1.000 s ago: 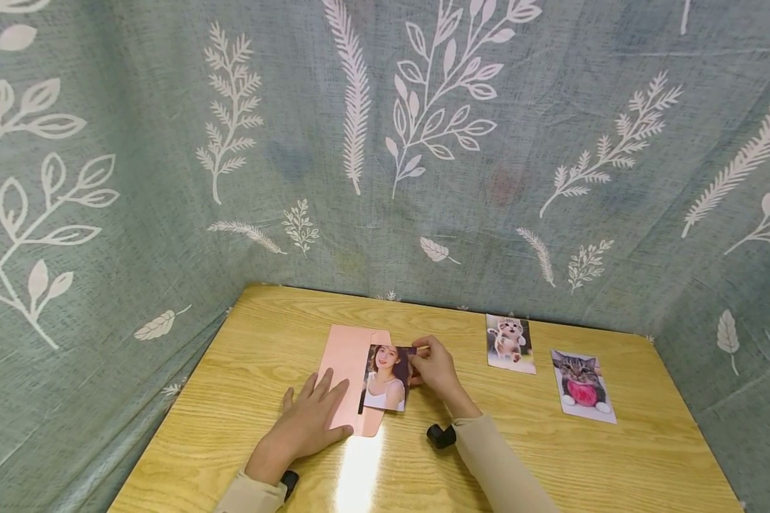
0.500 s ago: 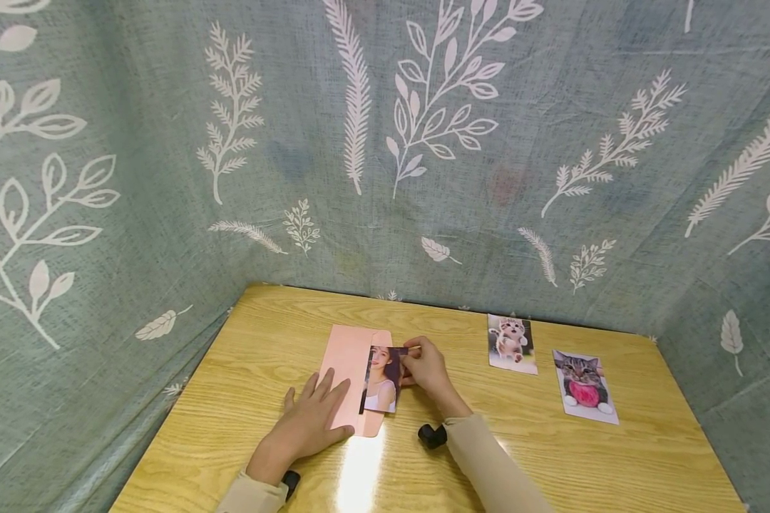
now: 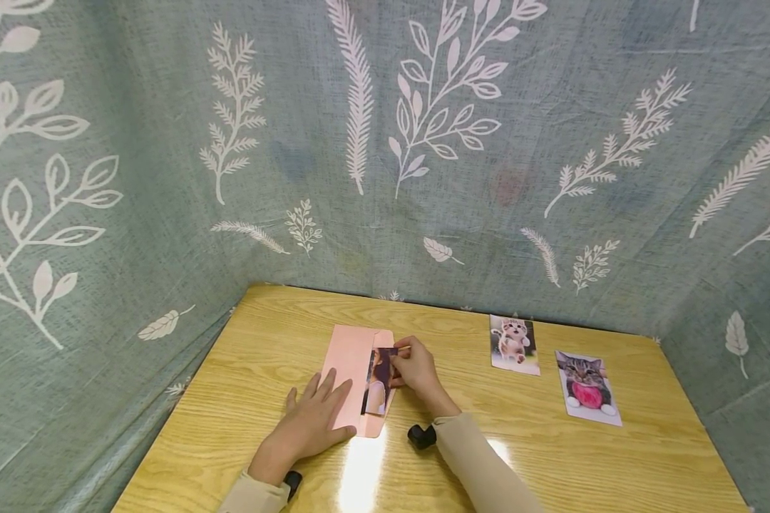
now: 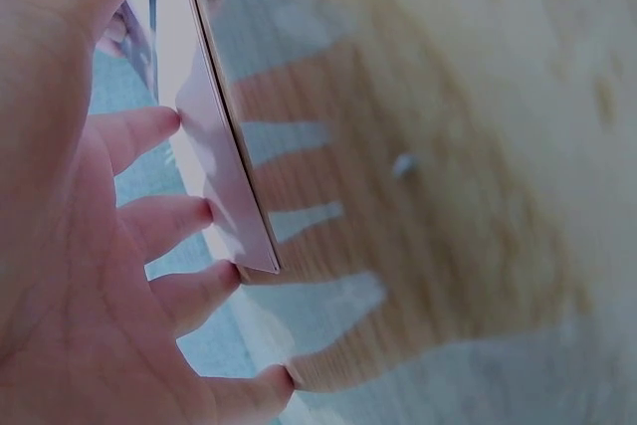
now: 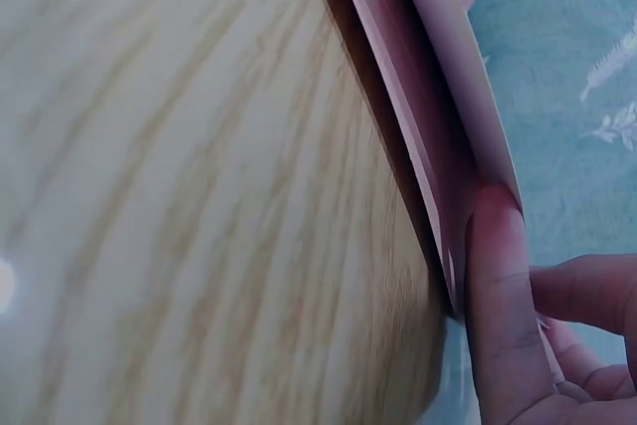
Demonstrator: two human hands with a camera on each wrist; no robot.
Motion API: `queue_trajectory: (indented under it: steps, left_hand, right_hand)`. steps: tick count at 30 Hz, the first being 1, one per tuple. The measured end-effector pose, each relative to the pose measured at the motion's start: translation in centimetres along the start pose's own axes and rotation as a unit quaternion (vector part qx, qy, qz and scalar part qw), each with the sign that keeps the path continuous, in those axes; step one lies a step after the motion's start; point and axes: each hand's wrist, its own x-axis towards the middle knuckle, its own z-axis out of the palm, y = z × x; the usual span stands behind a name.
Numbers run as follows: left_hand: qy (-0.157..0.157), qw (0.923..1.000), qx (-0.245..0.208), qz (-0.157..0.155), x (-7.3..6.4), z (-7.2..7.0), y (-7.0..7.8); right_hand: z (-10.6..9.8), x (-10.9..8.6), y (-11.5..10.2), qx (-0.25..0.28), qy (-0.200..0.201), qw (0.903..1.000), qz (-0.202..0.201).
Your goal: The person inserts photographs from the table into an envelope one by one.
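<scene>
A pink envelope (image 3: 348, 349) lies on the table with its flap towards the right. A photo (image 3: 378, 399) of a person in a white top sits partly inside the envelope's mouth, a narrow strip of it showing. My left hand (image 3: 308, 419) rests on the envelope with fingers spread; in the left wrist view its fingertips are at the envelope edge (image 4: 224, 176). My right hand (image 3: 417, 370) pinches the photo's right edge between thumb and fingers. In the right wrist view the photo's pale back (image 5: 468, 77) stands tilted above the pink flap (image 5: 403, 97).
Two photos lie at the right of the wooden table (image 3: 488, 413): a jumping kitten (image 3: 513, 344) at the back, and a tabby cat with a pink ball (image 3: 588, 388) further right. A leaf-patterned curtain (image 3: 359, 142) surrounds the far and side edges.
My right hand has moved left, sliding the photo deeper into the envelope, so less of the picture shows. The left hand has stayed in place on the envelope.
</scene>
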Motion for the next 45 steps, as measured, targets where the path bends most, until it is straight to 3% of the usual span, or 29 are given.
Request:
queue_trajectory:
  steps: [15,27,36,45]
  left_hand:
    - [0.0,1.0,-0.002,-0.002,0.1,0.4,-0.3]
    - [0.002,1.0,-0.003,0.002,0.1,0.1,0.0]
    - [-0.002,1.0,-0.002,-0.007,0.1,0.0,-0.1]
    - [-0.002,1.0,-0.001,-0.004,0.1,0.1,0.0]
  right_hand:
    - [0.9,0.4,0.0,-0.006,-0.003,1.0,-0.002]
    - [-1.4,-1.0,-0.2,-0.008,-0.025,0.9996,0.014]
    - [-2.2,-2.5,-0.2,0.048,-0.098,0.9939,0.016]
    - [-2.2,-3.1,0.0,0.073,-0.11,0.9909,0.026]
